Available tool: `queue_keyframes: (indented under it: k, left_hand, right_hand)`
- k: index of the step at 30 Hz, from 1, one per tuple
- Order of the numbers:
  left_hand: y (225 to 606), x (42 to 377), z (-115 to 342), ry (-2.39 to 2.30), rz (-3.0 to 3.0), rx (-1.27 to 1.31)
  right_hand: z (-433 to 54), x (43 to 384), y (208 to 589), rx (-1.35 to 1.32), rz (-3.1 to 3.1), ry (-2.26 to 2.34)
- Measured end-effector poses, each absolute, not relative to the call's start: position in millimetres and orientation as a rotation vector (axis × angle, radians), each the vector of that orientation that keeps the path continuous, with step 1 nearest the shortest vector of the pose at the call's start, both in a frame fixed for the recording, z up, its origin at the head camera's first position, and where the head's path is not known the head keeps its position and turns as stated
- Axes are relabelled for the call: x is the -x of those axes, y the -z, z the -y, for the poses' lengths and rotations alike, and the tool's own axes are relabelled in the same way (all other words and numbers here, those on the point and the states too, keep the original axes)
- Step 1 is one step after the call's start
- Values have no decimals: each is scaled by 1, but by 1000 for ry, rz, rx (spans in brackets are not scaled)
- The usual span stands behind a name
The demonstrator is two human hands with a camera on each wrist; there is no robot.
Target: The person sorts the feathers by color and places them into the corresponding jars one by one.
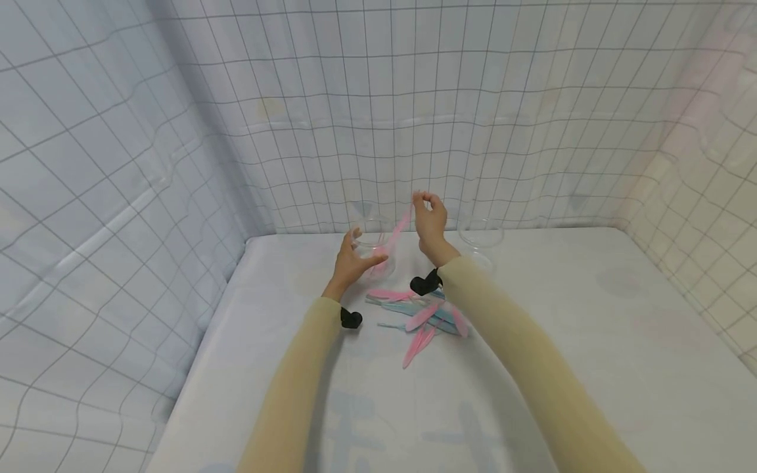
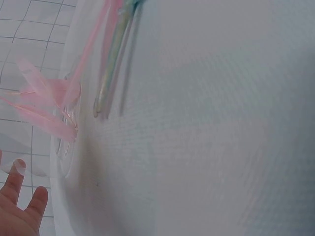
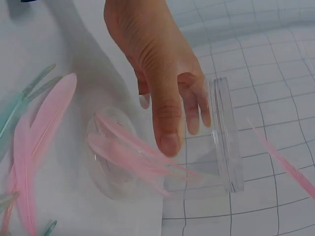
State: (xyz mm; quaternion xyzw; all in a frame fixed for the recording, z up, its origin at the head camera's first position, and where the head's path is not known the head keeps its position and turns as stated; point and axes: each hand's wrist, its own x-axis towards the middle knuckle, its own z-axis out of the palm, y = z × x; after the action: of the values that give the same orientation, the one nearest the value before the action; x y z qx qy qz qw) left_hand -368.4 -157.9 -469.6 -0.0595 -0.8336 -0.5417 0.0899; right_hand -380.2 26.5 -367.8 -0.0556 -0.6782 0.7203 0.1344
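My left hand holds a clear jar upright near the table's back edge, thumb on the near side and fingers on the far side. Several pink feathers stand inside it, their lower ends at the base. Above and to the right of the rim, my right hand pinches one end of another pink feather, which slants down toward the jar's mouth. The right wrist view shows part of that feather beyond the rim, with the right hand out of frame.
A loose pile of pink and blue-green feathers lies on the white table in front of the jar. A second clear jar stands to the right, partly behind my right forearm. Gridded white curtains surround the back and sides.
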Motion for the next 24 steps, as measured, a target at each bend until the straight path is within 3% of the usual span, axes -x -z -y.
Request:
queue_keyframes:
  k: [15,24]
  left_hand:
    - [471,370,158,1594,2484,171]
    - [469,371,159,1572,2500,168]
  right_hand:
    - [9,386,384,135,1939,-1897]
    - [3,380,396,142,2064,-1995]
